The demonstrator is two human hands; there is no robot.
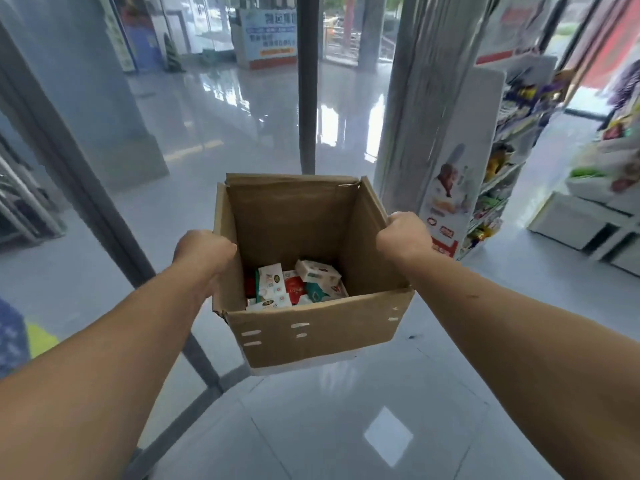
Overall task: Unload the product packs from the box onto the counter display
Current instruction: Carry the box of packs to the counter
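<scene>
both hands grip the open cardboard box [311, 327] by its side walls, left hand [204, 252] and right hand [403, 235] level across it, while the product packs [298, 284] lie jumbled at its bottom, between and below the curled fingers.

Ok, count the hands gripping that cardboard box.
2: left hand on the left rim of the cardboard box, right hand on the right rim. No others visible.

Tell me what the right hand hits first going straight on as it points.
The box: the right hand grips its right wall and points inward across the opening, probably toward the left wall. Depth is unclear.
</scene>
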